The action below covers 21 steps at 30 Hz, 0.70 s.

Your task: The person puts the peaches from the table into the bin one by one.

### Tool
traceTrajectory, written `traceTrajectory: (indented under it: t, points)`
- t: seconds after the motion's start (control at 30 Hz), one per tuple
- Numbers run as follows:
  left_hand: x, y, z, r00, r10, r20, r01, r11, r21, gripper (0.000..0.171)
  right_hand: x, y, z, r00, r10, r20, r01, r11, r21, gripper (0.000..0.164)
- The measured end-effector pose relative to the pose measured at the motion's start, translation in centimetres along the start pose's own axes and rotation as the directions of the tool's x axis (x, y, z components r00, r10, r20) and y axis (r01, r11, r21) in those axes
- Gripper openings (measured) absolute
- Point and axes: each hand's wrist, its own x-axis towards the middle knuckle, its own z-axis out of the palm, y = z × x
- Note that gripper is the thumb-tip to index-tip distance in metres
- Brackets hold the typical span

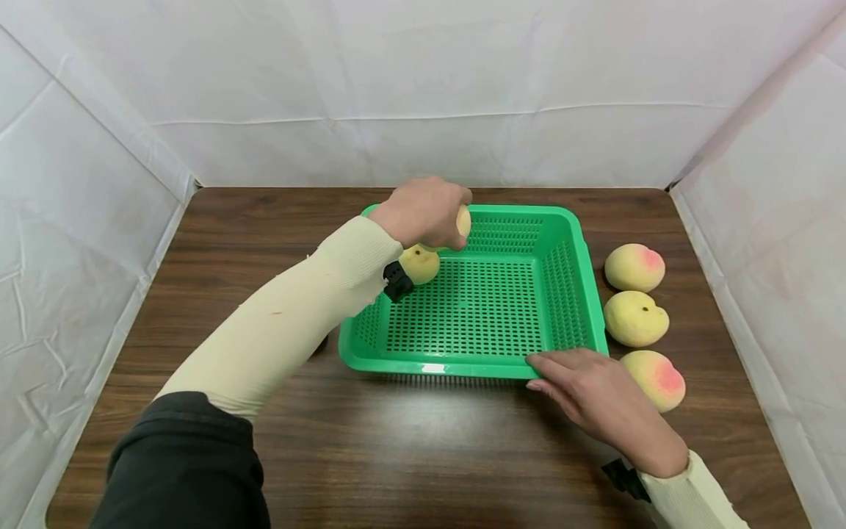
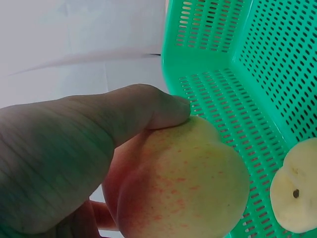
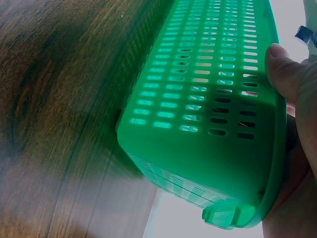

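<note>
My left hand (image 1: 426, 209) grips a yellow peach with a red blush (image 2: 183, 183) above the left back part of a green plastic basket (image 1: 476, 308). In the left wrist view, the thumb presses on the peach's top; most other fingers are hidden. Another pale yellow peach (image 1: 421, 266) lies in the basket at its left side, partly covered by the left hand and wrist. At the basket's front right corner, my right hand (image 1: 601, 400) holds the rim, its thumb (image 3: 283, 69) on the outer side and the other fingers mostly hidden.
Three peaches stand in a row right of the basket: a back one (image 1: 634, 267), a middle one (image 1: 637, 319) and a front one (image 1: 654, 378) near the right hand. White sheeting (image 1: 429, 88) walls the brown wooden table (image 1: 410, 455) at the back and sides.
</note>
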Motion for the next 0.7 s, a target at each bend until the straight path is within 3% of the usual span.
traceTrajectory:
  t: [0.37,0.7]
  points:
    - [0.9,0.7,0.3,0.999,-0.034,0.025,0.033,0.999,0.029,0.061,0.1,-0.2,0.2,1.0,0.009,0.007,-0.009,1.0,-0.016,0.056]
    - [1.2,1.3,0.7,1.0,0.007,0.004,-0.007,0.999,0.034,0.049,0.0,-0.4,0.2,1.0,0.012,0.003,-0.012,1.0,-0.017,0.056]
